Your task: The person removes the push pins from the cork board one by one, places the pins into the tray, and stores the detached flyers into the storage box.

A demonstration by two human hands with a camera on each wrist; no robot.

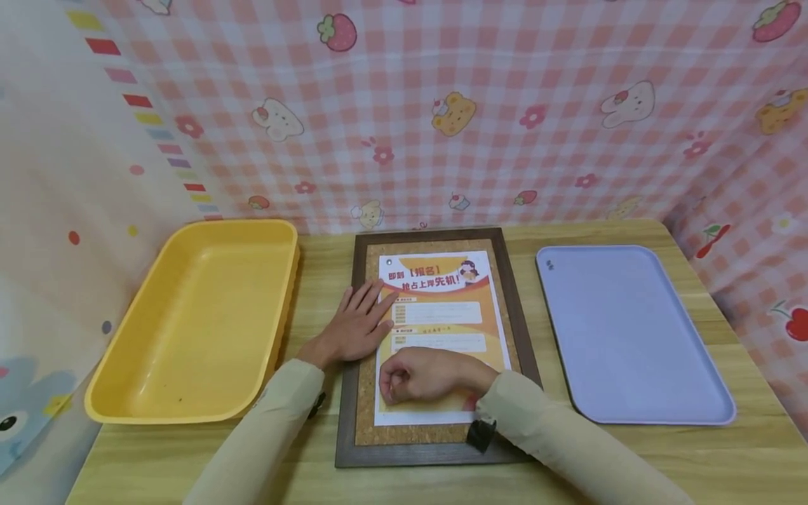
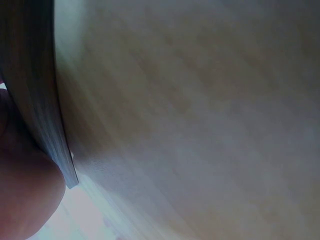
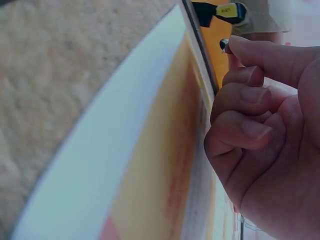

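A printed poster point(image 1: 435, 313) lies on a cork board with a dark wooden frame point(image 1: 404, 456). At the poster's upper left corner sits a small silver thumbtack point(image 1: 388, 262). My left hand point(image 1: 356, 330) rests flat across the board's left side, its fingertips on the poster's left edge. Over the poster's lower half is my right hand point(image 1: 426, 375), fingers curled in. In the right wrist view its thumb and index finger pinch another small shiny thumbtack point(image 3: 223, 45); the head view hides this one.
To the left stands a deep yellow plastic basin point(image 1: 287, 294). A shallow lavender tray point(image 1: 631, 337) lies on the right. Both share the wooden table point(image 1: 318, 266) with the board. A pink checked cloth point(image 1: 404, 91) hangs behind the table.
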